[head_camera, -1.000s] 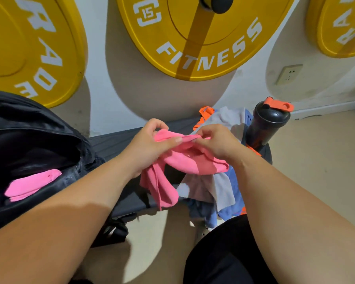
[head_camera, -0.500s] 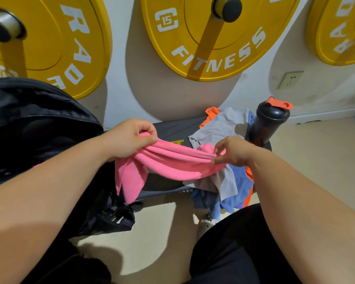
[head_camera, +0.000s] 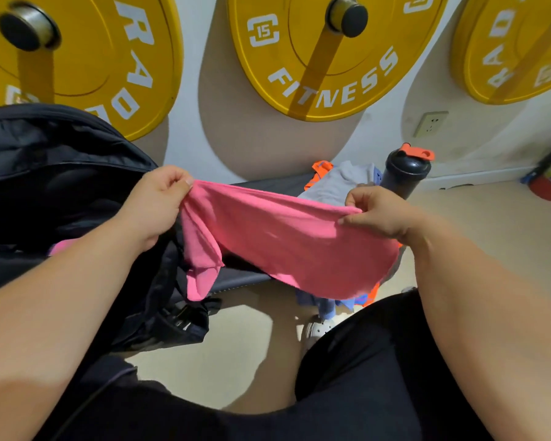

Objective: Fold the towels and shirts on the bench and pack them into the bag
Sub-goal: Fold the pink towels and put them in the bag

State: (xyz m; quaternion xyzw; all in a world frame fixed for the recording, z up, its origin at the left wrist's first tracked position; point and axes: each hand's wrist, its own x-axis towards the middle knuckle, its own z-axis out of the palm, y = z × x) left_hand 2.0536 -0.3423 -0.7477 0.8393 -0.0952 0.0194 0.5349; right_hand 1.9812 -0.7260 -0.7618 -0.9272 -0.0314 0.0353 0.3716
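Observation:
A pink towel hangs spread between my hands above the black bench. My left hand pinches its left top corner and my right hand pinches the right top corner. The towel's left end droops in a fold. The black bag stands open at the left, and a bit of pink cloth shows inside it under my left forearm. Behind the towel lies a pile of grey, blue and orange clothes on the bench, partly hidden.
A black shaker bottle with an orange lid stands on the bench's right end. Yellow weight plates hang on the wall behind. A wall socket is at the right. My dark-clothed legs and a white shoe are below.
My hands have moved apart, drawing the bunched pink towel out into a wide spread sheet. The view has tilted up a little.

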